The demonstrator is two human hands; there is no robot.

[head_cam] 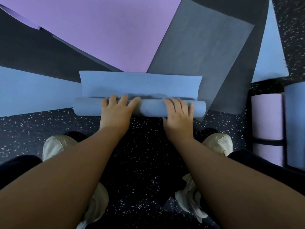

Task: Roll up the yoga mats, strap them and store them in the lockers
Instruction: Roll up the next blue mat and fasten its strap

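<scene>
The blue mat [140, 85] lies on the speckled floor [49, 126] betw. the person's shoes and is approx. mostly rolled; only a short flat piece is left beyond the roll. The left hand [115, 109] and right hand [179, 111] both rest on top of the roll, fingers spread and slightly bent over it, pressing, not pinching. At the right side, a rolled lilac mat [266, 116] already has a dark strap [267, 141] around it, w/ a rolled blue one [295, 123] just beside it. Still flat: the purple mat [107, 33] and grey mat [203, 52], plus others. No lockers in view, so I judge strapping and storing remain.
</scene>
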